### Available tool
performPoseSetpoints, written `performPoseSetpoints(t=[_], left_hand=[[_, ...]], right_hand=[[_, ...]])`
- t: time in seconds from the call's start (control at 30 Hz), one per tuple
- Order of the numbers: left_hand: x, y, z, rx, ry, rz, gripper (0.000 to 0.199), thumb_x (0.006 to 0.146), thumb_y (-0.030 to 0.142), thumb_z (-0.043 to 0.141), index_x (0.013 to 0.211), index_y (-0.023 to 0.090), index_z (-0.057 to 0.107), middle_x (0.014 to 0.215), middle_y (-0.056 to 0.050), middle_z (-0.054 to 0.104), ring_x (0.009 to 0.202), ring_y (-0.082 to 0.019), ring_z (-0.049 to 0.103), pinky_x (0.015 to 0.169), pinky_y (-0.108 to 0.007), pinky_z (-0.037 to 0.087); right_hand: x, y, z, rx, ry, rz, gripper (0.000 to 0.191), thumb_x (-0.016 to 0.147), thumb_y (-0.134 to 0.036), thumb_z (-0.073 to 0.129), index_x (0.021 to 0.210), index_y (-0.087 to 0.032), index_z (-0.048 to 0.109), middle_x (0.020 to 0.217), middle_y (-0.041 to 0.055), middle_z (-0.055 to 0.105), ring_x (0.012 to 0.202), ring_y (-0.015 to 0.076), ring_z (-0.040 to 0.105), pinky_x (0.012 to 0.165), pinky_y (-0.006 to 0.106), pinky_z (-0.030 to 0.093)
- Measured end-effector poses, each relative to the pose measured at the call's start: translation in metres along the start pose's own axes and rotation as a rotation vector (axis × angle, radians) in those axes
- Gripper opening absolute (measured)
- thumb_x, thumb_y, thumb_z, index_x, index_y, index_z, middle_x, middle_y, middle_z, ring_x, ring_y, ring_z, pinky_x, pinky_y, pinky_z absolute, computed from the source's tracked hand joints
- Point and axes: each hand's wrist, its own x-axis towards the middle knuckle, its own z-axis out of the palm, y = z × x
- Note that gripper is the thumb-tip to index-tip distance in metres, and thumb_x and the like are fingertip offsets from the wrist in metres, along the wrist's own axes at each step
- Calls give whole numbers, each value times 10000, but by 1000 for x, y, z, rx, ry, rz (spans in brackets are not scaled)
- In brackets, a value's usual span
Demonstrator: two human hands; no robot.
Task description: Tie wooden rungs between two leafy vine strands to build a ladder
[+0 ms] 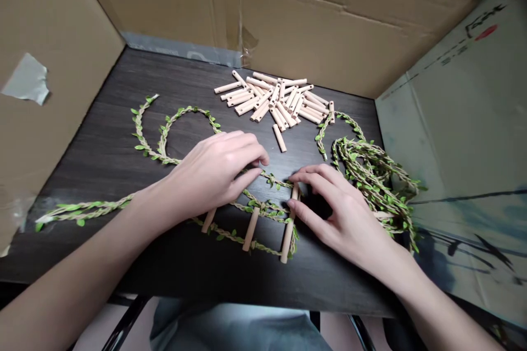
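Note:
My left hand (pixel 224 167) has its fingers curled, thumb and index close together on a leafy braided rope (pixel 272 179); its palm hides part of the rope and rungs. Thumb and index of my right hand (pixel 337 205) pinch the upper part of a wooden dowel (pixel 288 230), which lies crosswise over the rope strands. To its left, a second wooden dowel (pixel 251 228) sits across the strands with rope knotted at it. Another dowel (pixel 208 220) shows partly from under my left hand. Rope ends with green leaves run out to the left.
Loose wooden dowels with holes (pixel 272 96) lie heaped at the back of the dark table (pixel 164 269). One single dowel (pixel 279 138) lies in front of them. A bundle of leafy rope (pixel 366 170) is piled at right. Cardboard walls (pixel 308 27) enclose the back and sides.

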Motion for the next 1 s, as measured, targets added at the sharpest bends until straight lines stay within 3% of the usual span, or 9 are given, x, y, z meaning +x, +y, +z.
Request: performPoseSetpoints(t=[0.3, 0.43, 0.57, 0.67, 0.8, 0.9, 1.0], left_hand=[[-3, -3, 15, 59, -87, -16, 171, 1004, 315, 612, 1110, 188, 654, 1107, -50, 680, 1041, -249, 591, 864, -368, 352], [-2, -4, 12, -14, -75, -51, 147, 995, 296, 622, 1096, 192, 644, 1099, -34, 678, 1048, -233, 589, 882, -360, 348], [0, -6, 5, -133, 12, -121, 91, 971, 240, 617, 1050, 197, 632, 1074, -14, 681, 1029, -209, 594, 910, -346, 361], [1, -8, 1, -146, 129, -171, 58, 965, 190, 576, 998, 187, 623, 1003, -13, 679, 951, -196, 598, 876, -339, 370], [1, -11, 1, -152, 222, -227, 68, 960, 157, 550, 942, 178, 612, 908, 1, 668, 842, -171, 591, 818, -330, 368], [1, -14, 2, -153, 265, -274, 75, 958, 153, 551, 946, 179, 620, 900, 6, 672, 788, -156, 580, 801, -331, 373], [0, -14, 1, -183, 294, -317, 89, 960, 170, 563, 1006, 179, 638, 917, 2, 686, 784, -155, 585, 825, -344, 398]], right_hand=[[8, 0, 27, 91, 220, -38, 148, 990, -213, 633, 1115, -167, 696, 1046, 85, 666, 1009, 227, 594, 914, 383, 499], [14, 6, 29, 230, 296, 46, 95, 995, -222, 627, 1025, -199, 715, 963, 42, 684, 865, 180, 595, 783, 330, 490], [23, 11, 29, 274, 328, 169, 132, 998, -302, 634, 1069, -214, 701, 915, 15, 676, 722, 145, 569, 683, 306, 465], [37, 13, 30, 124, 289, 161, 246, 986, -364, 650, 1168, -199, 669, 960, 35, 687, 767, 166, 595, 729, 323, 475], [58, 17, 32, -132, 280, 144, 283, 955, -458, 685, 1004, -180, 700, 915, 57, 661, 839, 211, 616, 768, 352, 460], [64, 23, 34, -55, 295, 145, 216, 963, -371, 680, 859, -181, 678, 804, 23, 625, 726, 170, 572, 684, 319, 426], [59, 22, 33, 117, 361, 125, 179, 943, -343, 713, 849, -194, 684, 771, -1, 608, 658, 138, 519, 620, 293, 399]])
